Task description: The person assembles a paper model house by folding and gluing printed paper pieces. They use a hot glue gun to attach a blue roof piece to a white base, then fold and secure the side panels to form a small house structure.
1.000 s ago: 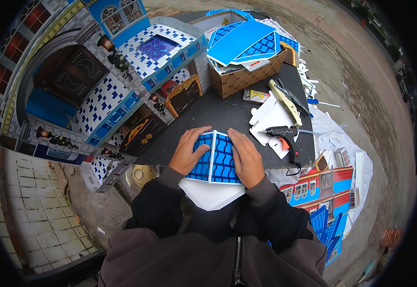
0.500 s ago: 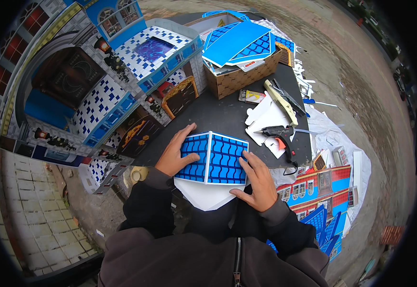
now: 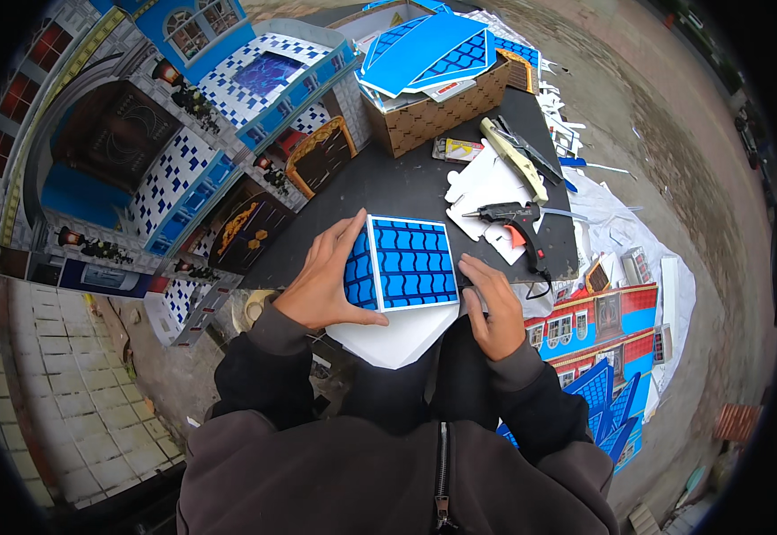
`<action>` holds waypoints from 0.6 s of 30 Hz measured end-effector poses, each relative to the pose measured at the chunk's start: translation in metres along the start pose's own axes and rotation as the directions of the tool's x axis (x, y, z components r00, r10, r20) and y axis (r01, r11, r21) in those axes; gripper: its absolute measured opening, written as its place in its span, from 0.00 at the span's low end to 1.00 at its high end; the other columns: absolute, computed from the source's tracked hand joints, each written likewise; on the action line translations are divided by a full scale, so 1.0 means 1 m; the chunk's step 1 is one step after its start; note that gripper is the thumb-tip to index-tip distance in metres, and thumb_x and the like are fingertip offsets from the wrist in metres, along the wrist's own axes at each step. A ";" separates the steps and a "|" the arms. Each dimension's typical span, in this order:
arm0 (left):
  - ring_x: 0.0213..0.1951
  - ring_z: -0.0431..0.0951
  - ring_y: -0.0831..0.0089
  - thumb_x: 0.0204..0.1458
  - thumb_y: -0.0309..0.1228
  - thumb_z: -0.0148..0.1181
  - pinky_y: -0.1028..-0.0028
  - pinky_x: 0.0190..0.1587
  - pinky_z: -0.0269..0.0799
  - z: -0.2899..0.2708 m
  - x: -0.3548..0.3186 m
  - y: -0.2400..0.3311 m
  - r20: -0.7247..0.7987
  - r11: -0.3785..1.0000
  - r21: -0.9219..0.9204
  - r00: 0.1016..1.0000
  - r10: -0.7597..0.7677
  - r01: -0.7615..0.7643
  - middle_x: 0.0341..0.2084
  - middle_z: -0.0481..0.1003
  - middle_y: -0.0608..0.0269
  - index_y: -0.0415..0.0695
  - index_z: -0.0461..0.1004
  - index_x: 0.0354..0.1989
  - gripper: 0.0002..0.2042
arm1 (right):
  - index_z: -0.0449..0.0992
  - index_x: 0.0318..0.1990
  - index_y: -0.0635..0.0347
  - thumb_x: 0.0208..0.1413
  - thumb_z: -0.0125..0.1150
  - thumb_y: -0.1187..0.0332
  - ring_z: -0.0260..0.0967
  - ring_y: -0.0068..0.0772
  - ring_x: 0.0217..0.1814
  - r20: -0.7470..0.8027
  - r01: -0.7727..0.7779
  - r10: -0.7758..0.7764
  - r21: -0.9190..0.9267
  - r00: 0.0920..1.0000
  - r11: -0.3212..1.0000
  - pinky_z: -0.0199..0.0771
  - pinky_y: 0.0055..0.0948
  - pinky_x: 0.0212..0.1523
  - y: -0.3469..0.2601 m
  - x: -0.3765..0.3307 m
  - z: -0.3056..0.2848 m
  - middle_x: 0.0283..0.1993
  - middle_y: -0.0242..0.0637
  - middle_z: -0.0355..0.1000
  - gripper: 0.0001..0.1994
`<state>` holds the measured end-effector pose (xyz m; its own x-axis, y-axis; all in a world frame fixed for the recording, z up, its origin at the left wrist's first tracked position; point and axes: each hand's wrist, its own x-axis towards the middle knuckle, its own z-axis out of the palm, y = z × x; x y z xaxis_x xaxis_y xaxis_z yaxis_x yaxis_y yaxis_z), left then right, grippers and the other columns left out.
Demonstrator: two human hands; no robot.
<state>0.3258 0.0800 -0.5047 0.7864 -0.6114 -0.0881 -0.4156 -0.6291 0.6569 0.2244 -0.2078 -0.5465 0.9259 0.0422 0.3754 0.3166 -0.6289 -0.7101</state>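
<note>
A folded roof piece with a blue wavy tile pattern and white edges sits in front of me at the black table's near edge. White board juts out below it toward my lap. My left hand grips the roof piece's left side, thumb along the near edge and fingers up the far left corner. Just off the right edge is my right hand, its fingers apart and bent toward the piece; whether a fingertip touches it I cannot tell. A black glue gun with an orange trigger lies beyond the right hand.
A large cardboard model building stands at the left. A brown box holds blue panels. White offcuts and a cream-handled tool lie on the black table. Printed house panels rest low at the right.
The roof piece has turned, showing more of its right face. My left hand has slid round its left side, thumb now lower. My right hand has drawn back from the right face.
</note>
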 end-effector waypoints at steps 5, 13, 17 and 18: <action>0.71 0.53 0.41 0.32 0.54 0.84 0.47 0.73 0.50 -0.007 0.006 -0.001 -0.132 0.981 -0.182 0.988 -0.084 0.059 0.70 0.52 0.37 0.45 0.37 0.81 0.71 | 0.73 0.62 0.66 0.64 0.55 0.79 0.79 0.41 0.48 -0.120 -0.201 0.242 0.281 0.963 0.939 0.77 0.32 0.52 -0.017 -0.013 -0.016 0.57 0.51 0.73 0.19; 0.76 0.51 0.43 0.38 0.69 0.74 0.49 0.76 0.47 0.004 0.004 0.020 -0.147 0.769 -0.639 0.982 -0.122 0.000 0.74 0.48 0.36 0.43 0.33 0.80 0.71 | 0.72 0.65 0.63 0.47 0.63 0.83 0.68 0.50 0.62 -0.248 0.232 -0.222 0.012 0.943 0.973 0.69 0.41 0.62 -0.059 0.018 -0.024 0.68 0.45 0.69 0.32; 0.74 0.55 0.47 0.51 0.65 0.68 0.53 0.74 0.52 -0.012 0.005 0.020 0.075 0.705 -0.702 0.995 -0.069 0.102 0.73 0.53 0.36 0.40 0.34 0.80 0.63 | 0.77 0.61 0.57 0.46 0.70 0.79 0.65 0.46 0.62 -0.093 0.347 -0.375 -0.227 0.923 0.910 0.69 0.41 0.60 -0.059 0.039 -0.043 0.66 0.39 0.71 0.30; 0.73 0.59 0.49 0.56 0.63 0.64 0.57 0.73 0.55 -0.016 0.005 0.018 0.157 0.711 -0.693 0.988 -0.014 0.120 0.71 0.57 0.37 0.39 0.35 0.80 0.58 | 0.79 0.59 0.56 0.46 0.72 0.79 0.65 0.46 0.62 -0.061 0.371 -0.402 -0.275 0.914 0.887 0.69 0.41 0.60 -0.059 0.042 -0.048 0.65 0.38 0.72 0.28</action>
<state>0.3295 0.0735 -0.4809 0.7111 -0.6698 -0.2137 0.1157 -0.1883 0.9753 0.2344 -0.2064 -0.4606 0.7063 0.2434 0.6648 0.5679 -0.7555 -0.3267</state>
